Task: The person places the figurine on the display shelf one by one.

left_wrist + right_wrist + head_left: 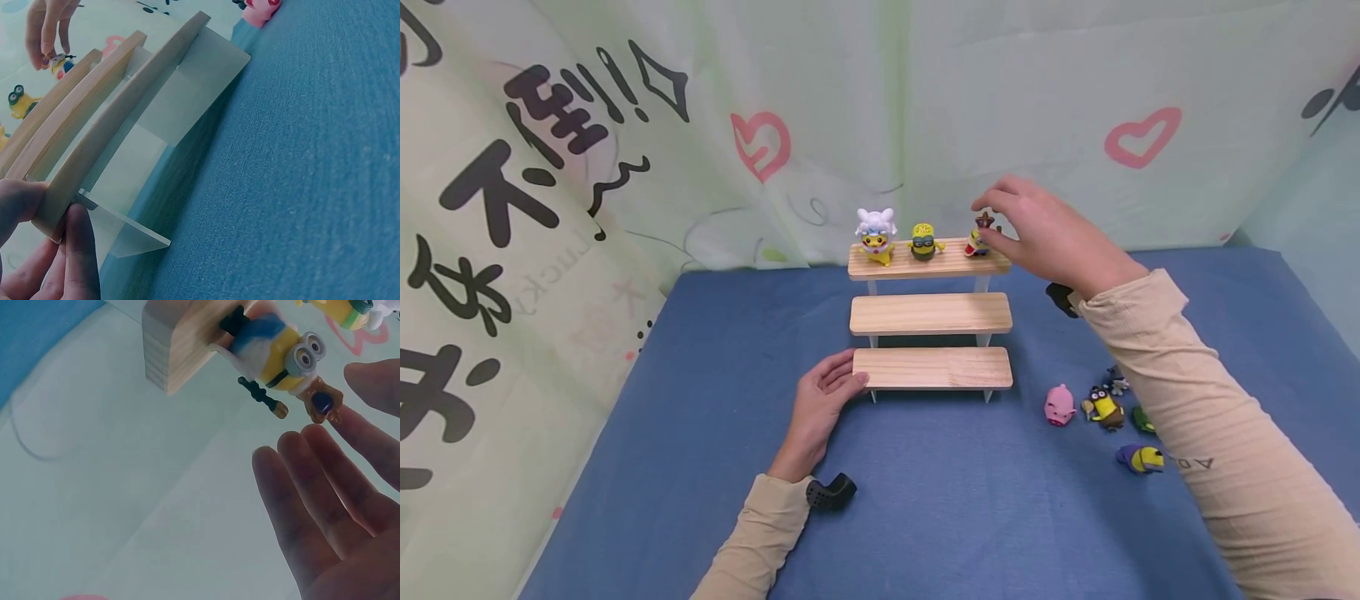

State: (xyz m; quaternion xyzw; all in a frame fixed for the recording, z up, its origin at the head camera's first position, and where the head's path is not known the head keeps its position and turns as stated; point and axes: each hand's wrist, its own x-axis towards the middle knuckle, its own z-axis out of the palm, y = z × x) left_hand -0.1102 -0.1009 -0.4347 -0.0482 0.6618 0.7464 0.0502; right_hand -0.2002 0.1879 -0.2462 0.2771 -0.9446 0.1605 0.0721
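A three-tier wooden display stand (pixel 932 314) has a light wooden board on each tier and translucent supports. My left hand (pixel 822 408) pinches the left end of its lowest board, thumb on top and fingers below, as the left wrist view shows. At the top tier's right end stands a crowned minion figure (pixel 284 356) with a small scepter. Around its crown my right hand (pixel 1052 237) has thumb and fingers spread apart, the index fingertip right at the crown. Further left on that tier are a goggled minion figure (pixel 923 242) and a yellow figure in a white hat (pixel 877 240).
Right of the stand on the blue cloth (pixel 955 517) lie a pink pig figure (pixel 1060 406), a minion with a brown outfit (pixel 1105 410), a blue-and-yellow figure (pixel 1141 458) and other small figures, partly behind the right sleeve. A printed curtain (pixel 1000 100) hangs close behind the stand.
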